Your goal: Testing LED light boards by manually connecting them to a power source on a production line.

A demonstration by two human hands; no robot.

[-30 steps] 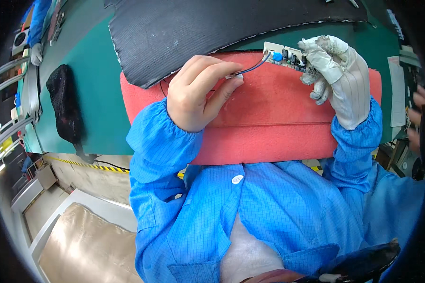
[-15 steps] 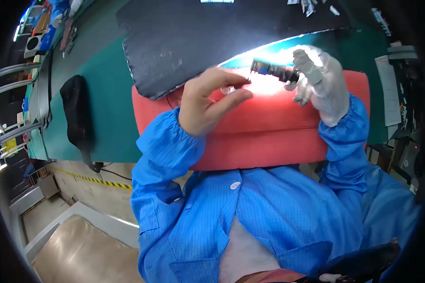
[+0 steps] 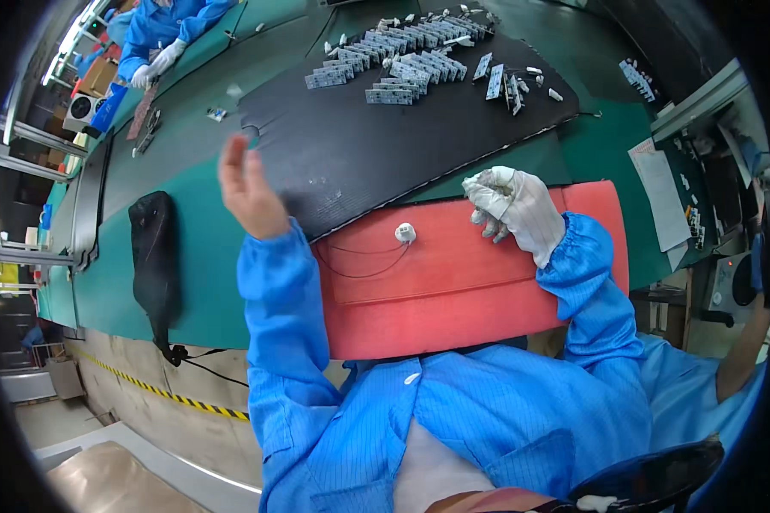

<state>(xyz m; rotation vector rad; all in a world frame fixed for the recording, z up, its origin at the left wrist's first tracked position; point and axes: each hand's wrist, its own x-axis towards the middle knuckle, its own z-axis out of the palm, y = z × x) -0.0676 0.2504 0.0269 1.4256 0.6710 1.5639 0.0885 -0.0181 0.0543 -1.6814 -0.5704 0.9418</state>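
Note:
My left hand [image 3: 252, 190], bare, is raised at the near left corner of the black mat [image 3: 342, 162]. Its fingers are stretched out and slightly blurred, with nothing visible in them. My right hand [image 3: 515, 209], in a white glove with grey fingertips, hovers over the far right of the red pad [image 3: 462, 291]. Its fingers are curled closed; whatever they hold, if anything, is hidden. Between the hands a small white connector-like piece [image 3: 405, 232] sits on the pad, a thin dark wire [image 3: 364, 275] looping from it.
Rows of small circuit boards [image 3: 393, 91] with white parts stand on the mat's far side. A long black pouch-like object [image 3: 154, 265] lies on the green table at left. White paper sheets [image 3: 661, 192] hang at right. A gloved co-worker's hands [image 3: 158, 64] are at far left.
My left hand has moved left, away from the pad's middle, its fingers straightening. The dark piece at my right hand is out of sight. The view has shifted, showing the boards; the bright glare is gone.

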